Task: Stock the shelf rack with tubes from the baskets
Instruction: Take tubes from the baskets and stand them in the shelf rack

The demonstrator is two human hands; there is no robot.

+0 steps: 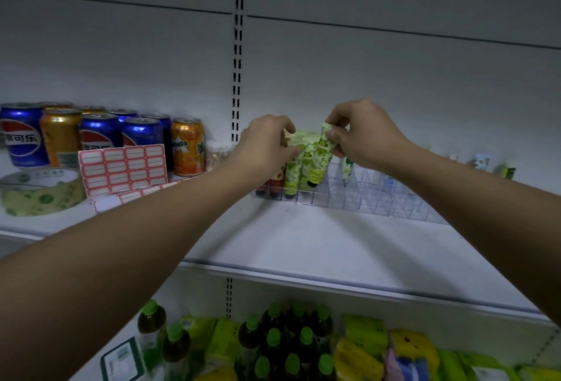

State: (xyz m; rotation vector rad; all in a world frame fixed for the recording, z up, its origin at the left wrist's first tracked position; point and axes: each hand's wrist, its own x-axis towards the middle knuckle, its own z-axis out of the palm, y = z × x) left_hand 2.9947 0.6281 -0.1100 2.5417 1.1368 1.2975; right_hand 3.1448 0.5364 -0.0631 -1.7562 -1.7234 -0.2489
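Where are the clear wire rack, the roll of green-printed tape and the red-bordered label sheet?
clear wire rack (379, 198), head view, front grid.
roll of green-printed tape (42, 198), head view, outer side.
red-bordered label sheet (123, 168), head view, middle.

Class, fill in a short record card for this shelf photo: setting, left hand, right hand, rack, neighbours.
setting: white shop shelf
left hand: holds the tops of green tubes in the rack
right hand: pinches the top of one green tube
rack: clear wire rack, tubes at its left end
neighbours: drink cans, label sheet, tape roll
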